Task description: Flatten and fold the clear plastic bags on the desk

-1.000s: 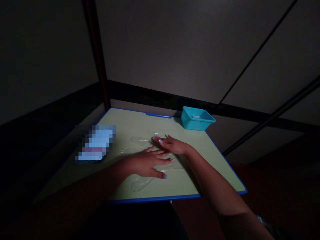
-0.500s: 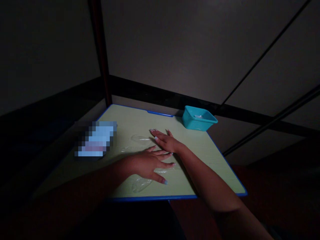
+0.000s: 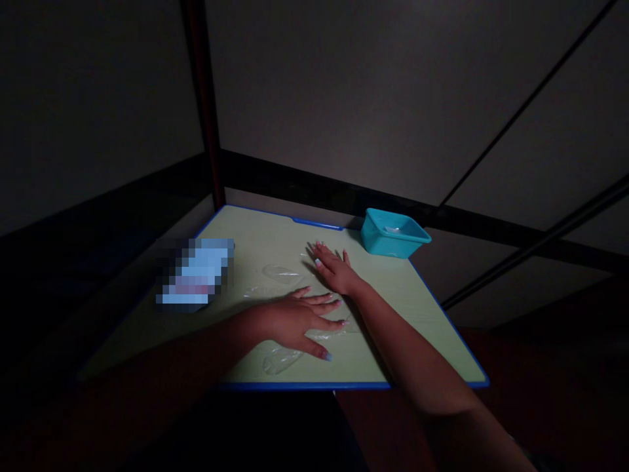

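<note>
Left hand [image 3: 295,322] palm down, fingers spread over clear plastic glove [image 3: 281,274], which lies flat beneath and around them. Right hand [image 3: 337,270] (fingers also parted) just beyond; teal basket [image 3: 393,245] past its fingers.

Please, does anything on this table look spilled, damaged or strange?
No spill or damage stands out. Only the pixelated object on the left of the table looks odd: coarse blocks hide its details. The clear plastic looks wrinkled.

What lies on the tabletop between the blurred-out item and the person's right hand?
In the head view, part of the thin clear plastic lies on the pale tabletop between the blurred-out item and the right hand.
</note>
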`<state>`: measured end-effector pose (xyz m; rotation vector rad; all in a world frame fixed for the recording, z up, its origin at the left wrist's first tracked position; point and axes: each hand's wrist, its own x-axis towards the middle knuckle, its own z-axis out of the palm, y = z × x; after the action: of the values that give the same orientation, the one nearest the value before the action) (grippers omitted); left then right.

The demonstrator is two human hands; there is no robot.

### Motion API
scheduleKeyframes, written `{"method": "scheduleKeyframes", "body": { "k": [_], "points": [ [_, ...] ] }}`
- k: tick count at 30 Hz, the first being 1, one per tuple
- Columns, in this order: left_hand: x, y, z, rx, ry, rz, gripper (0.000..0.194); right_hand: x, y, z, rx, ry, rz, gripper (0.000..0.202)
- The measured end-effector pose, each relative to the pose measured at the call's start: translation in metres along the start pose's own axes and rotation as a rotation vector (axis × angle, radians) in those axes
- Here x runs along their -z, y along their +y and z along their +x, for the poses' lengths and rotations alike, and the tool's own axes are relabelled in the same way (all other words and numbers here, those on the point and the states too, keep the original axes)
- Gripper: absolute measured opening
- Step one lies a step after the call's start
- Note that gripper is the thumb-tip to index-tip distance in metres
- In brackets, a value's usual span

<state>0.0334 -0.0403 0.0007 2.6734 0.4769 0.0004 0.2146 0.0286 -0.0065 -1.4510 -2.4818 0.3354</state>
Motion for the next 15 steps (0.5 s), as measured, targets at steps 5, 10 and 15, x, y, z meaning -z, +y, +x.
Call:
{"method": "scheduleKeyframes", "body": {
  "k": [5, 10, 15],
  "points": [
    [0.0015, 0.0010, -0.0006, 0.008, 0.009, 0.007, 0.066, 0.0024, -0.0073, -0.0021, 0.210, -0.085, 0.182, 0.050],
    [0.0006, -0.0003, -0.0003, -0.004, 0.014, 0.016, 0.066, -0.0038, -0.0105, 0.0008, 0.140, -0.109, 0.100, 0.049],
    [0.0000, -0.0005, 0.0000, 0.006, 0.063, 0.008, 0.071, -0.0055, -0.0016, 0.0030, 0.040, -0.020, 0.014, 0.048]
  ]
}}
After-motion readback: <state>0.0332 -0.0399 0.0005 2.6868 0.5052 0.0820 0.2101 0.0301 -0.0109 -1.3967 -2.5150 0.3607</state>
